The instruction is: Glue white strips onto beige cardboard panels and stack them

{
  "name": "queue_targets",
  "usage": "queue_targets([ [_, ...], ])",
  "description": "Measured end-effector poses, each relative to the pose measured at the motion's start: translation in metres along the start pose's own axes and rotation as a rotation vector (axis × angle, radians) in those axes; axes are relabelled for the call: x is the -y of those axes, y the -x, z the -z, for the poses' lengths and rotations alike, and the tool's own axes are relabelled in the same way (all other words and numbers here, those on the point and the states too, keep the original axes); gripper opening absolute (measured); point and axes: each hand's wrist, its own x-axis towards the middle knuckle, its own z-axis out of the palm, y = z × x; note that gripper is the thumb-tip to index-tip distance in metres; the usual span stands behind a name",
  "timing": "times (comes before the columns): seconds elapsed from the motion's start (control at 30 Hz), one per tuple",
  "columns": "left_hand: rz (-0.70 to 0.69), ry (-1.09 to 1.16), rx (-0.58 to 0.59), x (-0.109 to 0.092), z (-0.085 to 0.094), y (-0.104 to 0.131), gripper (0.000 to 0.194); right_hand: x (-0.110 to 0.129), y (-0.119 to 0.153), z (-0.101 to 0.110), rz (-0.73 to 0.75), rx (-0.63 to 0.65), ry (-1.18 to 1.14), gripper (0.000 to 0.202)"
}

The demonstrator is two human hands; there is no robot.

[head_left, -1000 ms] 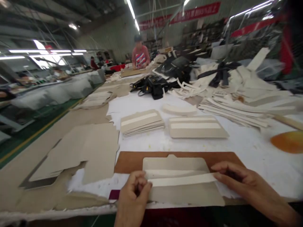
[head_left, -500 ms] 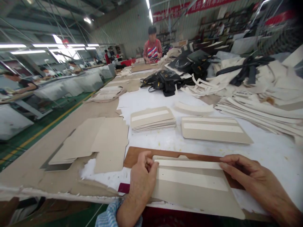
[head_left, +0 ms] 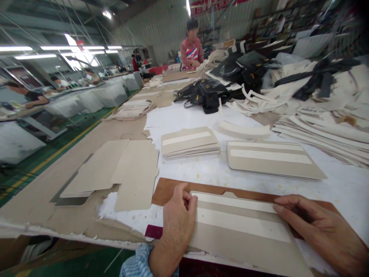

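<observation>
A beige panel (head_left: 239, 248) with a wide white band across it lies before me at the table's front edge. Along its far edge runs a narrow white strip (head_left: 235, 202). My left hand (head_left: 178, 221) is closed, its thumb and forefinger pinching the strip's left end at the panel's corner. At the right end, my right hand (head_left: 314, 221) grips the strip between thumb and fingers. Under the panel's far side is a brown board (head_left: 167, 191). A dark red piece (head_left: 153, 231) shows beside my left wrist.
Two stacks of beige panels with white strips, a left stack (head_left: 188, 143) and a right stack (head_left: 273, 159), stand beyond the board. Plain beige sheets (head_left: 135, 177) lie left. Black bag parts (head_left: 206, 94) and off-white pieces (head_left: 325, 132) are heaped farther back. A co-worker (head_left: 191, 50) stands at the far end.
The strip, slanted across the panel before, now lies flatter along its far edge. Both hands still hold its ends. The view has shifted slightly.
</observation>
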Motion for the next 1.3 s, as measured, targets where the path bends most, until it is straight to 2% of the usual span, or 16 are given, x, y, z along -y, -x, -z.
queue_targets([
  [0.17, -0.029, -0.035, -0.003, 0.002, -0.001, 0.0, 0.027, -0.008, -0.002, -0.001, 0.02, 0.01, 0.034, 0.04],
  [0.43, -0.098, -0.074, -0.05, 0.005, -0.001, 0.001, 0.027, 0.0, 0.0, -0.001, 0.064, -0.031, 0.075, 0.038],
  [0.6, -0.193, -0.105, -0.035, 0.005, -0.001, 0.002, 0.014, 0.006, 0.003, -0.005, 0.036, -0.113, 0.069, 0.043],
  [0.67, -0.245, -0.116, -0.02, 0.005, 0.0, 0.002, 0.017, 0.008, 0.004, -0.006, 0.037, -0.126, 0.059, 0.043],
  [0.83, -0.319, -0.151, -0.026, 0.004, 0.001, 0.003, 0.024, 0.011, 0.005, -0.004, 0.071, -0.049, 0.083, 0.038],
  [0.93, -0.347, -0.155, -0.041, 0.005, 0.001, 0.001, 0.027, 0.019, 0.006, -0.005, 0.13, -0.11, 0.048, 0.036],
  [1.1, -0.393, -0.147, -0.074, 0.007, 0.003, -0.002, 0.027, 0.036, 0.011, -0.01, 0.234, -0.188, 0.065, 0.023],
  [1.3, -0.415, -0.203, -0.111, 0.007, 0.005, -0.005, 0.03, 0.04, 0.015, -0.017, 0.285, -0.252, 0.118, 0.016],
])
